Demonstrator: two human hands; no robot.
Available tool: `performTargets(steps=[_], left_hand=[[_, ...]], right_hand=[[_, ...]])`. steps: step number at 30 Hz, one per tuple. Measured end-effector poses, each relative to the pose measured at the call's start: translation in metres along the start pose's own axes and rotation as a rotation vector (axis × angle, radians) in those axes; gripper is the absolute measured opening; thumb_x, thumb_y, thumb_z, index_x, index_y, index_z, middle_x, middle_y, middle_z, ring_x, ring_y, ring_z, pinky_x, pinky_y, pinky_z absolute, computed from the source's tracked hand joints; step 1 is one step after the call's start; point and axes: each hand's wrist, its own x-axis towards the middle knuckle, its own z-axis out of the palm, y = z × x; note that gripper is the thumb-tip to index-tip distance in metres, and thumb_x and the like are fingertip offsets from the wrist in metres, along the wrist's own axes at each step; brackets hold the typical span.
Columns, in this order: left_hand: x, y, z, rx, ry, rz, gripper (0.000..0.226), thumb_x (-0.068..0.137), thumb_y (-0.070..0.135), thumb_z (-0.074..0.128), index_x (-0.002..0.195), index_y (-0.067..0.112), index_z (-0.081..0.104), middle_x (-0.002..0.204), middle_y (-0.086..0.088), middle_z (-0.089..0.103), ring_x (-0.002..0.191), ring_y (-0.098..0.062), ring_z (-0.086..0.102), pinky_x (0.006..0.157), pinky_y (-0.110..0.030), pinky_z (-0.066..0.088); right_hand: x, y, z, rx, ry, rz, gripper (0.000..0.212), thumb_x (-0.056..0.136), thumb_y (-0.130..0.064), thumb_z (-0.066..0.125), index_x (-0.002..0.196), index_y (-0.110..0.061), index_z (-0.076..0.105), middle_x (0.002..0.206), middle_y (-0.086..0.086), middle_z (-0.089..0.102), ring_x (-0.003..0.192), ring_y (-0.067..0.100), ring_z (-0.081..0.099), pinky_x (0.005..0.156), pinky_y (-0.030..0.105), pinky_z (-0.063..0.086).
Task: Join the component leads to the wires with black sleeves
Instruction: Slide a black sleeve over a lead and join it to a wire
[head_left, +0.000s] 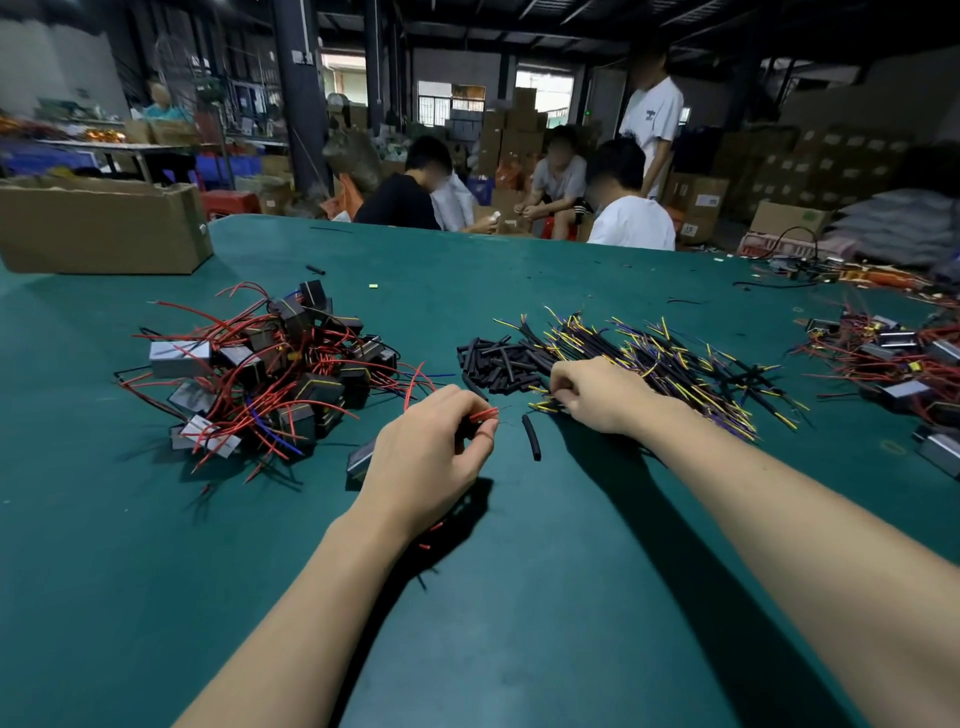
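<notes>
- Component leads, thin and red, are pinched between the thumb and curled fingers of the left hand, just below the middle of the view; their short ends poke out toward 3 o'clock.
- Under that hand a grey component body shows at its 9 o'clock edge, mostly hidden by the palm.
- One loose black sleeve lies on the green table between the two hands, touching neither.
- At 1 o'clock from the left hand, the right hand rests on the near edge of the pile of wires, which are black-jacketed with yellow and purple ends; its fingers are curled down into the strands, though whether they actually grip one cannot be told.
- A heap of short black sleeves sits at 10 o'clock from the right hand, touching the wire pile.
- Toward 9 o'clock on the table lies a tangled pile of components, black and grey blocks with red leads.
- More components lie at 3 o'clock by the table's edge.
- A cardboard box stands at 10 o'clock, far side of the table.
- At 12 o'clock, beyond the table, several people sit or stand among stacked cartons.
</notes>
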Motion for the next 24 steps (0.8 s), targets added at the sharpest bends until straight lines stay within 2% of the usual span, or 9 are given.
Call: performTargets(steps=[6, 7, 9, 11, 13, 16, 18, 20, 24], left_hand=[[0.000, -0.001, 0.001, 0.023, -0.002, 0.013, 0.005, 0.089, 0.027, 0.059, 0.089, 0.023, 0.063, 0.086, 0.012, 0.060, 0.078, -0.008, 0.053, 0.066, -0.024, 0.040], [0.000, -0.001, 0.001, 0.023, -0.003, 0.012, 0.005, 0.089, 0.027, 0.059, 0.089, 0.024, 0.063, 0.085, 0.012, 0.060, 0.078, -0.008, 0.053, 0.066, -0.025, 0.041], [0.000, -0.001, 0.000, 0.021, -0.004, 0.012, 0.005, 0.089, 0.026, 0.059, 0.089, 0.024, 0.063, 0.085, 0.013, 0.059, 0.078, -0.009, 0.054, 0.066, -0.026, 0.042], [0.001, 0.000, 0.000, 0.022, -0.009, 0.017, 0.006, 0.089, 0.026, 0.059, 0.089, 0.023, 0.063, 0.085, 0.013, 0.059, 0.078, -0.010, 0.054, 0.067, -0.028, 0.044], [0.001, 0.000, 0.000, 0.025, -0.012, 0.019, 0.006, 0.089, 0.026, 0.059, 0.089, 0.022, 0.063, 0.085, 0.012, 0.060, 0.078, -0.011, 0.055, 0.068, -0.030, 0.045], [0.001, 0.000, 0.000, 0.024, -0.013, 0.017, 0.006, 0.089, 0.026, 0.059, 0.090, 0.022, 0.064, 0.085, 0.012, 0.059, 0.079, -0.010, 0.054, 0.068, -0.029, 0.045], [0.001, 0.000, 0.000, 0.023, -0.017, 0.017, 0.006, 0.089, 0.027, 0.059, 0.091, 0.022, 0.064, 0.086, 0.012, 0.060, 0.080, -0.010, 0.055, 0.068, -0.028, 0.044], [0.000, 0.000, -0.001, 0.024, -0.018, 0.019, 0.006, 0.089, 0.027, 0.059, 0.091, 0.022, 0.064, 0.086, 0.012, 0.060, 0.080, -0.010, 0.055, 0.068, -0.028, 0.045], [0.000, 0.001, -0.001, 0.016, -0.012, 0.010, 0.005, 0.089, 0.026, 0.060, 0.090, 0.022, 0.064, 0.084, 0.013, 0.059, 0.079, -0.011, 0.055, 0.067, -0.028, 0.044]], right_hand=[[0.005, -0.001, 0.000, -0.117, -0.055, -0.049, 0.033, 0.093, -0.014, 0.037, 0.118, -0.029, 0.054, 0.122, 0.008, 0.058, 0.105, 0.031, 0.055, 0.073, 0.031, 0.034], [0.006, -0.002, -0.001, -0.144, -0.093, -0.048, 0.044, 0.093, -0.013, 0.035, 0.127, -0.035, 0.050, 0.129, 0.008, 0.055, 0.110, 0.031, 0.054, 0.074, 0.031, 0.034], [0.008, -0.004, -0.003, -0.222, -0.191, -0.038, 0.064, 0.090, -0.011, 0.033, 0.142, -0.049, 0.031, 0.143, 0.007, 0.045, 0.122, 0.030, 0.050, 0.078, 0.032, 0.035], [0.008, -0.005, -0.004, -0.234, -0.229, -0.035, 0.064, 0.092, -0.016, 0.033, 0.144, -0.052, 0.025, 0.149, 0.008, 0.038, 0.129, 0.030, 0.044, 0.086, 0.034, 0.038], [0.009, -0.005, -0.005, -0.165, -0.212, -0.037, 0.056, 0.094, -0.021, 0.035, 0.145, -0.045, 0.030, 0.149, 0.010, 0.038, 0.123, 0.030, 0.048, 0.090, 0.034, 0.039], [0.008, 0.000, -0.005, 0.037, -0.148, -0.019, 0.047, 0.095, -0.022, 0.039, 0.141, -0.028, 0.041, 0.137, 0.015, 0.049, 0.093, 0.024, 0.048, 0.083, 0.032, 0.040], [0.006, 0.004, -0.006, 0.130, -0.100, -0.011, 0.037, 0.095, -0.022, 0.042, 0.129, -0.022, 0.055, 0.128, 0.013, 0.056, 0.098, 0.024, 0.052, 0.089, 0.031, 0.043], [0.001, 0.007, -0.006, 0.173, -0.088, -0.014, 0.029, 0.094, -0.023, 0.044, 0.116, -0.023, 0.064, 0.121, 0.009, 0.060, 0.101, 0.025, 0.057, 0.092, 0.035, 0.047], [-0.007, 0.007, -0.006, 0.242, -0.009, -0.021, 0.020, 0.094, -0.023, 0.048, 0.095, -0.025, 0.069, 0.087, 0.002, 0.065, 0.072, 0.019, 0.055, 0.069, 0.027, 0.042]])
